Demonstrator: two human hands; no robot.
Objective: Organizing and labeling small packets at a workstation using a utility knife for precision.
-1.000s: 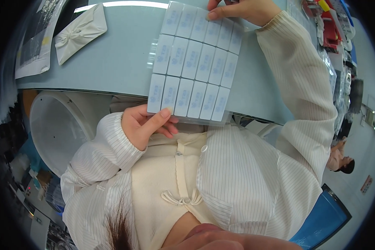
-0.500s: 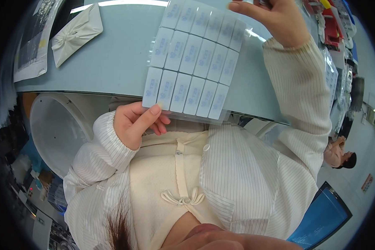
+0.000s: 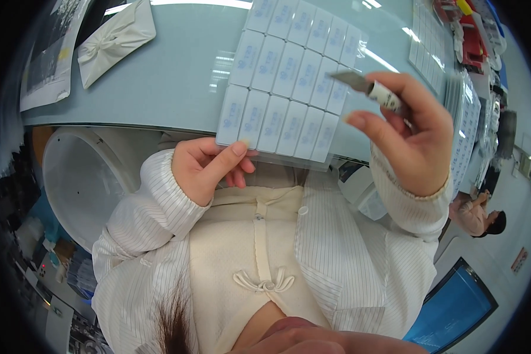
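A clear-backed sheet of white rectangular labels (image 3: 287,76) with pale blue print lies over the table's near edge, in rows divided by thin gaps. My left hand (image 3: 203,170) pinches its near left corner, thumb on top and fingers beneath. Above the right side of the sheet, my right hand (image 3: 422,135) grips a craft knife (image 3: 370,88) with a short handle and a wide grey blade pointing left. The blade seems to be raised over the labels; whether it touches them I cannot tell.
A wrapped white packet (image 3: 115,44) lies at the far left beside a clear plastic sleeve (image 3: 50,71). More label sheets (image 3: 426,47) are at the far right. Below the table's edge stands a white bin (image 3: 79,177). Another person (image 3: 479,215) is in the right background.
My right hand has come back from the far right, bringing the craft knife into view over the sheet. My left hand and the sheet have shifted slightly right.
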